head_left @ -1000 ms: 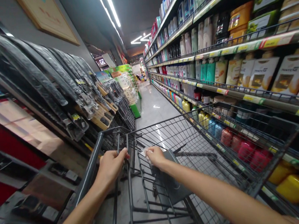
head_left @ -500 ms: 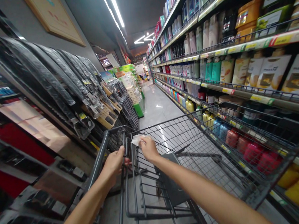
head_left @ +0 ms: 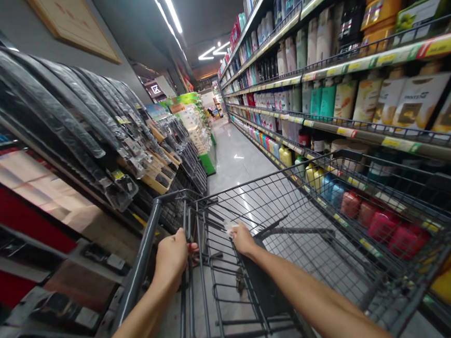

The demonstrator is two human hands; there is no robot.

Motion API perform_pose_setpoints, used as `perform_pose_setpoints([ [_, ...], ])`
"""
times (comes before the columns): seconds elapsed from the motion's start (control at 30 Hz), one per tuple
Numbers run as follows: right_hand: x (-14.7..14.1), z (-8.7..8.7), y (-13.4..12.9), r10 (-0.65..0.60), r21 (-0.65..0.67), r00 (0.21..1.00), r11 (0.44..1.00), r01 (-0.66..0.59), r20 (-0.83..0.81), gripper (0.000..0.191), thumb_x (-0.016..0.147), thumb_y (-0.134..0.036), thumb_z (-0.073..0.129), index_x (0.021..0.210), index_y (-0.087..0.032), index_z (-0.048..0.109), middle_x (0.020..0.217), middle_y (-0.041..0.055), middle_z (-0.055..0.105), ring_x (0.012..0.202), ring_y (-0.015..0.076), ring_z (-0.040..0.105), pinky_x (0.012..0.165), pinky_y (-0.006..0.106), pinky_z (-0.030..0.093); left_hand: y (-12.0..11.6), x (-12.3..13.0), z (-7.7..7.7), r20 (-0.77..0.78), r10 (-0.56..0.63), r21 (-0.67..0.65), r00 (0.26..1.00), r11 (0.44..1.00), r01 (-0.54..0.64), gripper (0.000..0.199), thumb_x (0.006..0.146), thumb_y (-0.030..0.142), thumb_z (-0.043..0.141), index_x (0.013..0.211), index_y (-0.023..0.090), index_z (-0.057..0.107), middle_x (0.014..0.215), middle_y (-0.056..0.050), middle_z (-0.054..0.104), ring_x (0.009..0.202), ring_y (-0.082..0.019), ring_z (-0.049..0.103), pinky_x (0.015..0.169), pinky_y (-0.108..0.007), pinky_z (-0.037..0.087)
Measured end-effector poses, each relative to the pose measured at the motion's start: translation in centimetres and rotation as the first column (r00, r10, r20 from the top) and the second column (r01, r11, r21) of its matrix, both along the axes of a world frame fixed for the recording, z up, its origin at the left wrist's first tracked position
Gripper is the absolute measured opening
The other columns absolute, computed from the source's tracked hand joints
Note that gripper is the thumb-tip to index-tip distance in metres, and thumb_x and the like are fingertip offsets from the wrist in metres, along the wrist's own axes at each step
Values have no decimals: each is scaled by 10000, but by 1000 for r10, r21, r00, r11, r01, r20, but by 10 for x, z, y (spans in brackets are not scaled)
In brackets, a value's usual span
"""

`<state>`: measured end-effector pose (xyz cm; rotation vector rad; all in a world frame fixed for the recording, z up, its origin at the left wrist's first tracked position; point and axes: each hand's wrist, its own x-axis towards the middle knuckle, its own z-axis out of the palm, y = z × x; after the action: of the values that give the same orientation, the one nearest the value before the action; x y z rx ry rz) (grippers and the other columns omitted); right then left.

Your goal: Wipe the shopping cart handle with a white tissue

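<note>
A dark grey wire shopping cart [head_left: 274, 196] fills the lower middle of the view. My left hand [head_left: 173, 256] is closed around an upright bar of the cart's rear frame, just inside the thick handle bar [head_left: 142, 253]. My right hand [head_left: 242, 239] is pinched on a small crumpled white tissue [head_left: 230, 228], over the inside of the cart. Below the right hand lies a dark flat panel [head_left: 264, 286] of the cart.
Shelves of bottles [head_left: 415, 99] run along the right, close to the cart. On the left are racks of packaged black goods [head_left: 68, 113] and stacked green-edged packs [head_left: 207, 160]. A shiny grey floor [head_left: 230, 161] stretches ahead between them.
My right hand has moved right and slightly down with the tissue, away from the bars near my left hand. My left hand stays on the bar. The view has shifted slightly.
</note>
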<state>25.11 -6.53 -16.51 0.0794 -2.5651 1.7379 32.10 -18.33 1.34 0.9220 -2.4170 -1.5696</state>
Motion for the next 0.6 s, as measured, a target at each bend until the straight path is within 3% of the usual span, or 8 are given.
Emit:
perform_pose_setpoints([
  [0.1, -2, 3, -3, -30, -30, 997, 999, 32, 66, 313, 783, -43, 420, 677, -162, 689, 728, 58, 666, 760, 177, 607, 706, 251, 437, 0, 0, -1, -21, -7, -11, 1000, 1000, 6, 225, 829, 289, 438, 748, 127, 571, 502, -37, 598, 403, -173, 568, 393, -270, 461],
  [0.2, -7, 20, -14, -37, -97, 997, 994, 44, 75, 317, 789, -55, 410, 695, -143, 700, 682, 46, 668, 725, 180, 624, 676, 248, 452, -2, -3, -4, -33, -12, 7, 999, 1000, 12, 221, 818, 278, 431, 765, 122, 578, 504, -42, 601, 403, -178, 566, 380, -271, 448],
  [0.33, -20, 57, -37, -41, -193, 999, 980, 38, -7, 310, 802, -80, 456, 965, -148, 711, 950, 47, 718, 936, 176, 641, 820, 237, 466, -3, -5, -6, -38, -9, 27, 999, 1000, 10, 235, 805, 275, 432, 799, 107, 596, 520, -52, 610, 424, -188, 576, 373, -273, 440],
  [0.43, -30, 81, -49, -36, -242, 995, 970, 13, -91, 455, 769, -53, 494, 1188, -171, 625, 1187, 45, 659, 1096, 153, 595, 932, 227, 430, -2, -3, -5, -34, 0, 43, 999, 999, 1, 230, 796, 270, 440, 818, 106, 599, 522, -48, 608, 426, -184, 574, 373, -268, 439],
  [0.5, -34, 89, -52, 17, -232, 983, 971, -60, -182, 480, 757, -29, 485, 1189, -182, 628, 1196, 30, 658, 1119, 145, 586, 969, 231, 412, 0, -2, -4, -35, 7, 59, 999, 998, -5, 216, 787, 264, 446, 822, 110, 595, 519, -44, 604, 425, -182, 574, 381, -271, 450],
  [0.6, -34, 87, -50, 107, -178, 957, 971, -158, -268, 428, 768, -18, 453, 1080, -194, 687, 1148, 9, 683, 1119, 136, 585, 987, 227, 394, 2, -1, -2, -38, 10, 76, 999, 997, -7, 187, 773, 256, 455, 794, 121, 582, 519, -44, 603, 431, -186, 582, 397, -283, 471],
])
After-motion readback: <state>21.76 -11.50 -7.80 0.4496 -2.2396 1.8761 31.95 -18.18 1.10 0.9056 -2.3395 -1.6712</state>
